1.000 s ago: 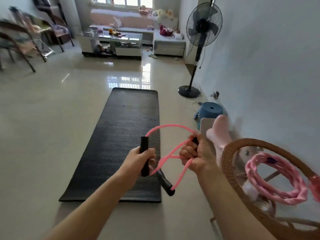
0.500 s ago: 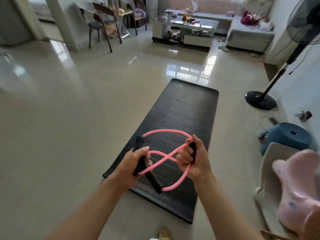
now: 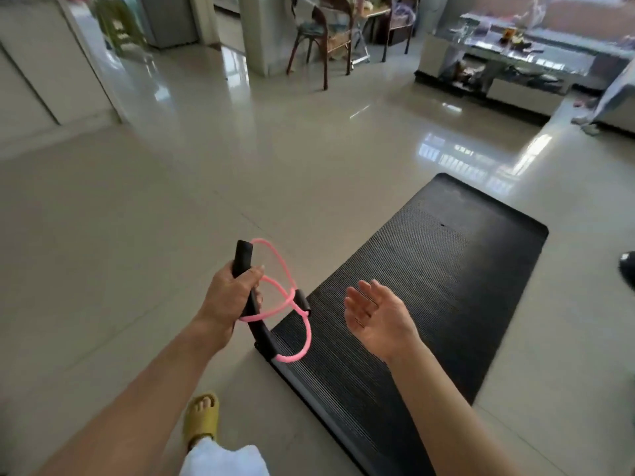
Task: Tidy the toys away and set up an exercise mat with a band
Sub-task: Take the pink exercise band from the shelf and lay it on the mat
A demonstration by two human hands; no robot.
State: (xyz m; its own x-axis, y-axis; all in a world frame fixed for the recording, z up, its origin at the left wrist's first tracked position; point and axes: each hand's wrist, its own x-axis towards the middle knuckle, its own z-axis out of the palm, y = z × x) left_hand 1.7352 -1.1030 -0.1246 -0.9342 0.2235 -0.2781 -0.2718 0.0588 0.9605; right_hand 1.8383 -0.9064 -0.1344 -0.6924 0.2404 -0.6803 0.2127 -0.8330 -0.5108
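Left hand (image 3: 229,298) grips the black foam handle (image 3: 243,258) of the pink resistance band (image 3: 288,305), fingers curled tight round the handle's upper part, thumb side toward the camera. The band hangs off that one hand in a crossed figure-eight; its second black grip (image 3: 303,300) dangles free in the loops, just right of the left hand and untouched. The lower pink loop sags over the near left corner of the black exercise mat (image 3: 446,276), which lies flat and unrolled on the tiled floor (image 3: 171,218). Right hand (image 3: 379,316) is spread, palm up, fingers (image 3: 366,293) straight and holding nothing, hovering above the mat's near half and apart from the band. Judgement: a one-handed hold makes sense for carrying the band to the mat, with the free hand ready to catch or steady the loose end. The mat part looks done; the band is not yet laid down. Likely next step is lowering it onto the mat; the slack loops could tangle or swing. A foot in a yellow slipper (image 3: 201,419) stands on the floor just left of the mat's near edge. Chairs (image 3: 326,39) and a low glass tabletop (image 3: 515,49) sit far back.
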